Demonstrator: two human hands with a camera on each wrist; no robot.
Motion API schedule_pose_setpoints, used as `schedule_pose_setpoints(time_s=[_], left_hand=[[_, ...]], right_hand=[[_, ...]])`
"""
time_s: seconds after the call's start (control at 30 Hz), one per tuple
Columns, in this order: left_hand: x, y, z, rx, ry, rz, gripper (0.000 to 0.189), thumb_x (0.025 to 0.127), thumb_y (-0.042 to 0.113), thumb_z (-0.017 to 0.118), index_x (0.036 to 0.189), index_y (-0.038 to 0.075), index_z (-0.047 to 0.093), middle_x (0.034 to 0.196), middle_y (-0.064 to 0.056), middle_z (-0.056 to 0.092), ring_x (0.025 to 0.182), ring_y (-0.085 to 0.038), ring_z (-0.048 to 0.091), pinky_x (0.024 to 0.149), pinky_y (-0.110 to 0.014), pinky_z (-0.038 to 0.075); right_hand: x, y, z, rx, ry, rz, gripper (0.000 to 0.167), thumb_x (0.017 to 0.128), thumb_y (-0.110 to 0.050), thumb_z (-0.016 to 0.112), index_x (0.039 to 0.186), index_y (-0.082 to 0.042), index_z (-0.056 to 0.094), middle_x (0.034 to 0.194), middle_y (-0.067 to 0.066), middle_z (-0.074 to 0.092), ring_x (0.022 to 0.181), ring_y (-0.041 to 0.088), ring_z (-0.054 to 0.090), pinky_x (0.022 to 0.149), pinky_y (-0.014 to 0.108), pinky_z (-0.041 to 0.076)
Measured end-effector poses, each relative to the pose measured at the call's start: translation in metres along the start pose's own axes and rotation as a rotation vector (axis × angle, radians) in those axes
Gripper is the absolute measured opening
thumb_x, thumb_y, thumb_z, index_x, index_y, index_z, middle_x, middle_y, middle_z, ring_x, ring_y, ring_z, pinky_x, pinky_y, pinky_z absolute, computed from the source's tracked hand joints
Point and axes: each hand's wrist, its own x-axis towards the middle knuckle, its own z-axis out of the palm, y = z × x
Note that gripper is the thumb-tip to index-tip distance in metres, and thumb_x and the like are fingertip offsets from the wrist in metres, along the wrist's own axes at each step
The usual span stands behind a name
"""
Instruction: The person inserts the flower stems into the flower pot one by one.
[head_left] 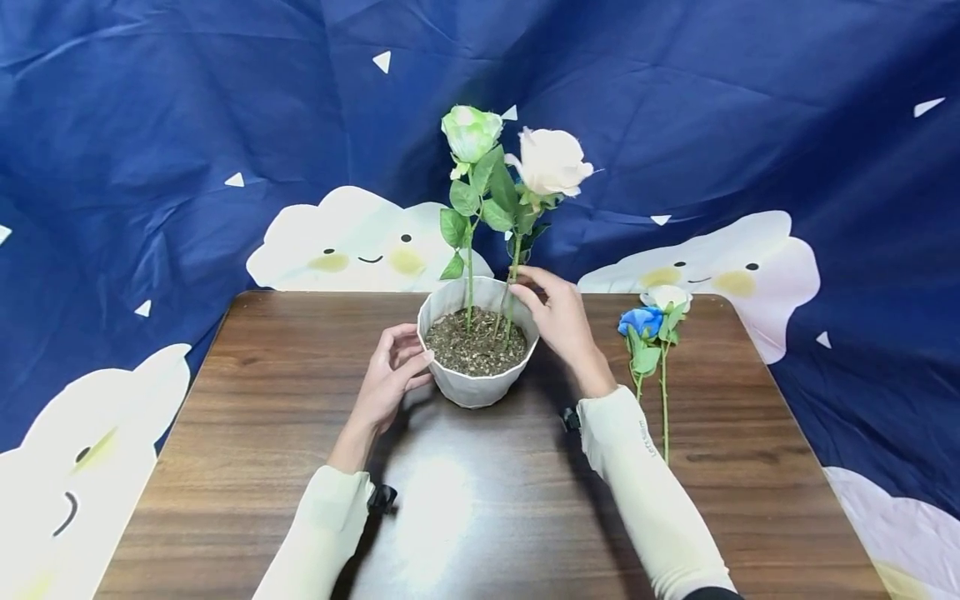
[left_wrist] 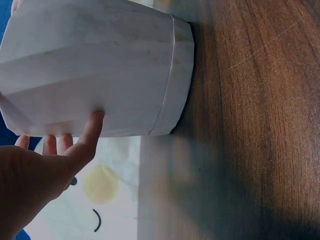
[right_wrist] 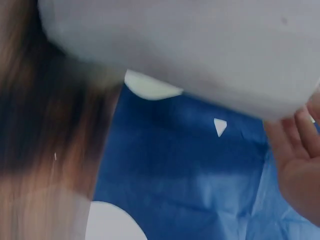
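Note:
A white faceted flower pot (head_left: 480, 387) filled with brown soil (head_left: 468, 354) stands on the table. A green-and-white rose (head_left: 472, 133) rises upright from the soil, and beside it on the right is a pale pinkish-white rose (head_left: 553, 161). My left hand (head_left: 387, 379) rests against the pot's left side; in the left wrist view its fingertips (left_wrist: 95, 117) touch the wall. Above the right rim, my right hand (head_left: 558, 317) pinches the pale rose's stem between thumb and index finger. In the right wrist view the blurred pot (right_wrist: 200, 55) hides those fingertips.
A blue rose (head_left: 641, 321) and a white rose (head_left: 667, 297) lie on the table to the right, partly behind the right forearm. The brown wooden table (head_left: 300, 375) ends before a dark blue backdrop (head_left: 187, 100) with smiling clouds.

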Motion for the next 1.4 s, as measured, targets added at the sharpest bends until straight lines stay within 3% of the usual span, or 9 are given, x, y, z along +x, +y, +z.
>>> schedule_pose_setpoints(time_s=[0.2,0.5,0.77,0.87,1.0,1.17,1.23,1.4], left_hand=[[0.003,0.0,0.0,0.013,0.0,-0.003,0.056,0.094,0.003,0.066,0.142,0.003,0.038,0.136,-0.019,0.044,0.115,-0.023,0.048,0.099,-0.06,0.05],[0.003,0.0,-0.002,0.01,0.004,0.002,0.055,0.093,0.003,0.066,0.142,0.003,0.039,0.135,-0.018,0.044,0.115,-0.022,0.049,0.098,-0.059,0.051],[0.002,-0.001,-0.002,0.007,0.002,0.006,0.055,0.094,0.003,0.065,0.142,0.004,0.039,0.136,-0.018,0.044,0.114,-0.022,0.049,0.099,-0.063,0.049],[0.003,-0.001,-0.002,0.012,0.002,0.007,0.055,0.094,0.003,0.066,0.142,0.004,0.039,0.136,-0.019,0.044,0.115,-0.022,0.049,0.098,-0.062,0.05],[0.003,-0.001,-0.002,0.007,0.006,0.01,0.054,0.094,0.003,0.065,0.142,0.005,0.04,0.136,-0.019,0.045,0.115,-0.023,0.049,0.098,-0.065,0.048],[0.002,0.0,-0.002,0.01,0.002,0.004,0.055,0.094,0.003,0.064,0.142,0.004,0.039,0.136,-0.019,0.045,0.115,-0.024,0.049,0.099,-0.067,0.047],[0.002,0.0,-0.002,0.012,0.001,0.0,0.054,0.094,0.003,0.064,0.142,0.004,0.038,0.136,-0.02,0.045,0.115,-0.023,0.049,0.099,-0.066,0.047],[0.002,-0.001,-0.002,0.011,-0.001,-0.001,0.054,0.094,0.003,0.064,0.142,0.004,0.038,0.137,-0.021,0.044,0.115,-0.023,0.049,0.099,-0.063,0.048]], right_hand=[[-0.005,0.007,-0.018,-0.069,0.056,-0.025,0.028,0.089,-0.008,0.078,0.116,0.0,0.074,0.1,0.013,0.073,0.089,0.025,0.07,0.08,0.035,0.057],[-0.022,0.031,-0.047,-0.091,0.105,0.072,0.027,0.091,-0.008,0.076,0.116,0.001,0.073,0.104,0.016,0.074,0.092,0.025,0.071,0.081,0.016,0.051],[-0.04,0.058,-0.08,-0.027,0.186,0.26,0.03,0.094,-0.006,0.072,0.121,0.006,0.069,0.108,0.025,0.071,0.084,-0.009,0.059,0.077,0.008,0.048],[-0.048,0.065,-0.094,0.034,0.225,0.341,0.032,0.096,-0.006,0.07,0.124,0.009,0.066,0.104,0.021,0.07,0.078,-0.009,0.059,0.071,0.009,0.051],[-0.056,0.063,-0.11,0.165,0.275,0.453,0.03,0.095,0.0,0.067,0.123,0.012,0.064,0.095,0.002,0.07,0.073,-0.005,0.063,0.065,0.012,0.056],[-0.068,0.065,-0.124,0.321,0.363,0.578,0.016,0.093,0.003,0.066,0.107,-0.005,0.069,0.084,-0.006,0.071,0.069,0.001,0.067,0.061,0.015,0.057],[-0.075,0.076,-0.128,0.342,0.389,0.626,0.017,0.094,0.002,0.067,0.103,-0.012,0.068,0.082,-0.007,0.071,0.067,0.001,0.067,0.06,0.016,0.057],[-0.093,0.106,-0.137,0.325,0.406,0.734,0.015,0.095,-0.002,0.067,0.108,-0.009,0.067,0.08,-0.012,0.069,0.069,0.0,0.066,0.061,0.017,0.058]])
